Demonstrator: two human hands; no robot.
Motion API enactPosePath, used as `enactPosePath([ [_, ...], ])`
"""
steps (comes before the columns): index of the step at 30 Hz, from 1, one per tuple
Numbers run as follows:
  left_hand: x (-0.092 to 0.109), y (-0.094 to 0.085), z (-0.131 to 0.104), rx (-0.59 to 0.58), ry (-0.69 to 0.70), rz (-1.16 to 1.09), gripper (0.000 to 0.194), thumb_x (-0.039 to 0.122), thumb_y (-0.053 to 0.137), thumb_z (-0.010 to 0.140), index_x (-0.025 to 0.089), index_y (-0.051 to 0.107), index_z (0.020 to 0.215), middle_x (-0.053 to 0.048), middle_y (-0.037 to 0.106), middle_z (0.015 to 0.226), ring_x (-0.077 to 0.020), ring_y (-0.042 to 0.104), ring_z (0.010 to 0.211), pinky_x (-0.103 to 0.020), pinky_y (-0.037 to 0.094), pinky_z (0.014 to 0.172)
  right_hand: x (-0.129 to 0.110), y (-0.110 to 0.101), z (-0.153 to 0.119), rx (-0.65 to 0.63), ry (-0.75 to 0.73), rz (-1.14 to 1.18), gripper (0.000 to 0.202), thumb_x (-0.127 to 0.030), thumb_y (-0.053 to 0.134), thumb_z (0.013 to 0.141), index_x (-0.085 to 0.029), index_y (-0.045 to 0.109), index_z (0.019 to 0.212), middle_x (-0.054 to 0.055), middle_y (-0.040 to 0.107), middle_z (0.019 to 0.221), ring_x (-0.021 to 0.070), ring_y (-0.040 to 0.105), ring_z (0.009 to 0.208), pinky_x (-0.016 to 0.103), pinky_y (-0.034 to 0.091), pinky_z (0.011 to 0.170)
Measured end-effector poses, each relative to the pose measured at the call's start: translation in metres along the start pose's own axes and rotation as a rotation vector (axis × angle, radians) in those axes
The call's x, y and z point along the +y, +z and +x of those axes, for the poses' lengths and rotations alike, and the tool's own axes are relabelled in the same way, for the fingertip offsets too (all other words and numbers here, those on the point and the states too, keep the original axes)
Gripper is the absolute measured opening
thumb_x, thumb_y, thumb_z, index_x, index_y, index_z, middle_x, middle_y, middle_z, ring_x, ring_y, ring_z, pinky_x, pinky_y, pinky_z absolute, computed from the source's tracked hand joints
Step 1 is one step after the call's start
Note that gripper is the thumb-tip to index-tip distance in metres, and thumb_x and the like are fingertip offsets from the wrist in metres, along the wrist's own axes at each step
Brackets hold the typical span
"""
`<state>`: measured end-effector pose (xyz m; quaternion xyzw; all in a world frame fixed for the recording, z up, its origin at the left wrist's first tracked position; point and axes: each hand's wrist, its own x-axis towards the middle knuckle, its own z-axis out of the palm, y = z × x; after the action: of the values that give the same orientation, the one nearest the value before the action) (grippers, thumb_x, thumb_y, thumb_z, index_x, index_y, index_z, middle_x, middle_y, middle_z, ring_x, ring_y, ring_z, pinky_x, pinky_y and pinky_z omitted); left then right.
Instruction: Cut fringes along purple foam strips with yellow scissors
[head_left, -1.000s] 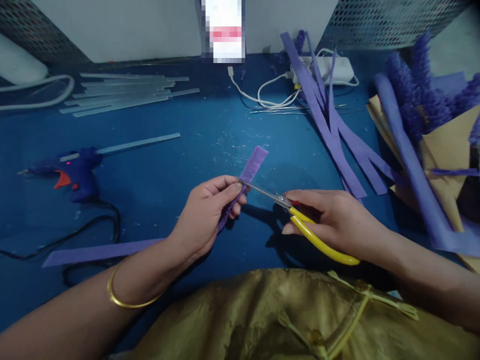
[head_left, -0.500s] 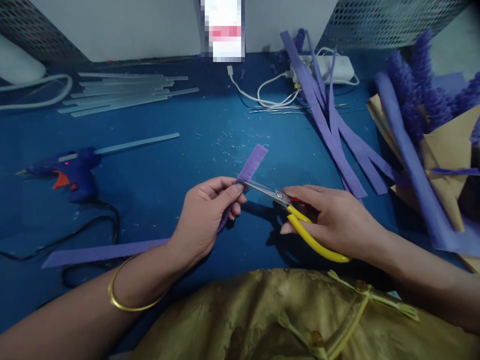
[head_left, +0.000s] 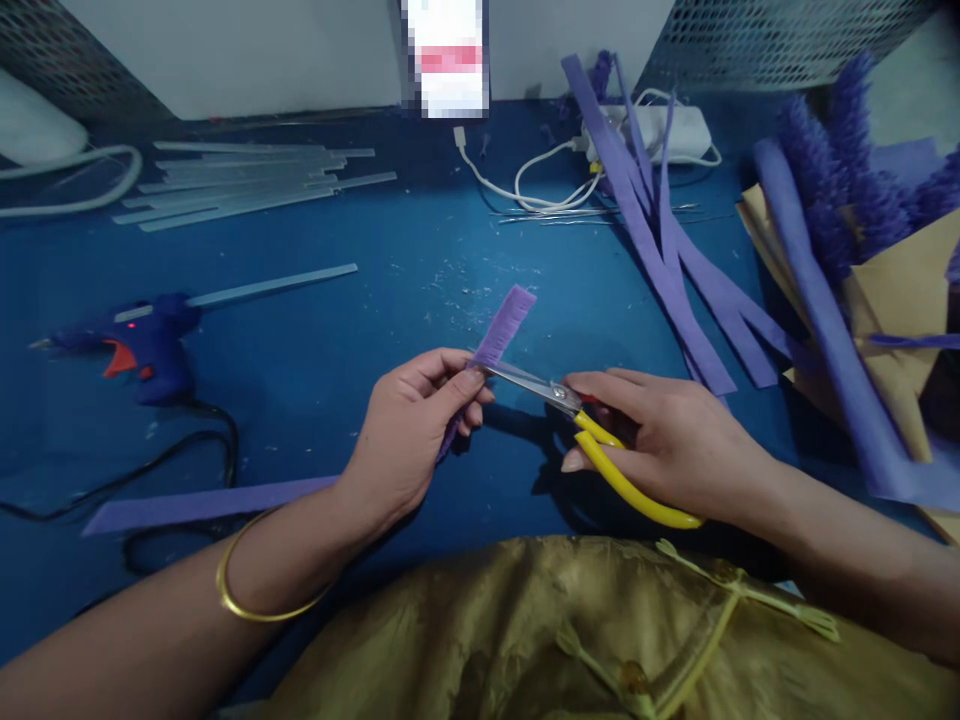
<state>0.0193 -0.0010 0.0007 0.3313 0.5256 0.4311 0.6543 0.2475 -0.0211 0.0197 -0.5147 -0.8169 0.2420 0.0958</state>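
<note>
Between thumb and fingers, my left hand pinches a purple strip, paper or felt, I cannot tell which. Its upper end sticks out past the fingertips and has a row of fine cuts along one edge. My right hand grips yellow-handled scissors. Their blades lie across the strip right beside my left thumb, nearly closed. Part of the strip is hidden behind my left hand and wrist, and a long flat purple length shows on the table to the left of the wrist.
A blue glue gun with a glue stick in it lies at left, its black cord trailing. Glue sticks are piled behind. More purple strips, a white power adapter and a wrapped purple bouquet occupy the right.
Almost nothing differs. Both hands, the strip and the scissors hold nearly the same place, with only a slight shift of the view.
</note>
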Motion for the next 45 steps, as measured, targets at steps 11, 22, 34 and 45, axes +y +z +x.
enactPosePath([
  [11, -0.0006, -0.0002, -0.0004, -0.02, -0.013, 0.045, 0.007, 0.022, 0.075, 0.079, 0.017, 0.069, 0.077, 0.002, 0.067, 0.064, -0.0067, 0.053, 0.05, -0.018, 0.042, 0.047, 0.0006, -0.0013, -0.0006, -0.053, 0.011, 0.037, 0.047, -0.059, 0.063, 0.089, -0.02, 0.067, 0.114, 0.006, 0.071, 0.086, 0.0192, 0.063, 0.066, 0.029, 0.043, 0.057],
  [22, 0.0022, 0.0025, -0.0021, 0.0, -0.038, 0.037, 0.01, 0.023, 0.077, 0.076, 0.016, 0.069, 0.075, 0.001, 0.067, 0.064, -0.007, 0.053, 0.05, -0.018, 0.041, 0.048, -0.0025, -0.0053, 0.0015, -0.087, 0.005, 0.091, 0.04, -0.058, 0.059, 0.092, -0.021, 0.068, 0.106, 0.003, 0.068, 0.076, 0.0164, 0.058, 0.061, 0.026, 0.04, 0.055],
  [34, 0.0018, 0.0006, -0.0023, -0.029, -0.055, 0.06, 0.01, 0.023, 0.076, 0.078, 0.017, 0.069, 0.077, 0.002, 0.067, 0.065, -0.0071, 0.053, 0.049, -0.019, 0.04, 0.047, 0.0, -0.0011, -0.0003, -0.049, -0.003, 0.043, 0.045, -0.058, 0.06, 0.091, -0.019, 0.067, 0.114, 0.006, 0.072, 0.085, 0.0186, 0.064, 0.066, 0.027, 0.043, 0.057],
  [45, 0.0024, 0.0015, -0.0026, -0.027, -0.072, 0.029, 0.009, 0.024, 0.075, 0.078, 0.017, 0.07, 0.075, 0.001, 0.066, 0.063, -0.0068, 0.052, 0.049, -0.019, 0.039, 0.047, -0.0023, -0.0049, 0.0006, -0.083, 0.011, 0.118, 0.038, -0.056, 0.06, 0.092, -0.021, 0.068, 0.105, 0.002, 0.067, 0.077, 0.0156, 0.056, 0.062, 0.026, 0.039, 0.055],
])
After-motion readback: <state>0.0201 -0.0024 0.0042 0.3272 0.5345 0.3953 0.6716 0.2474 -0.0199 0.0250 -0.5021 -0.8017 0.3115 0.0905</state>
